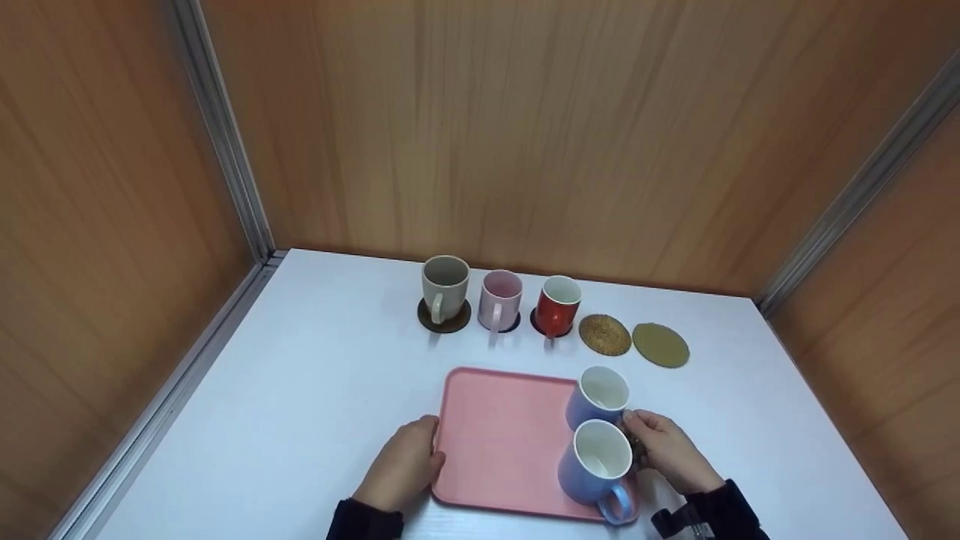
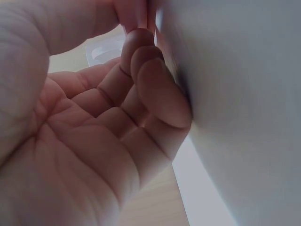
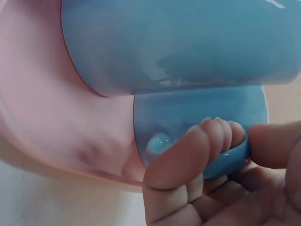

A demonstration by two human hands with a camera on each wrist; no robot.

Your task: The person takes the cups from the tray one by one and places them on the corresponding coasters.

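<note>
A pink tray lies on the white table close to me. Two blue mugs stand along its right side, the far one and the near one. My left hand grips the tray's left edge, its fingers curled down against the table. My right hand sits at the tray's right edge, between the mugs. Its fingers are curled round the far blue mug's handle. The near mug fills the top of the right wrist view, over the tray.
Along the back stand a grey mug, a pink mug and a red mug, each on a dark coaster. To their right lie a woven coaster and a plain tan one. Wooden walls close in three sides.
</note>
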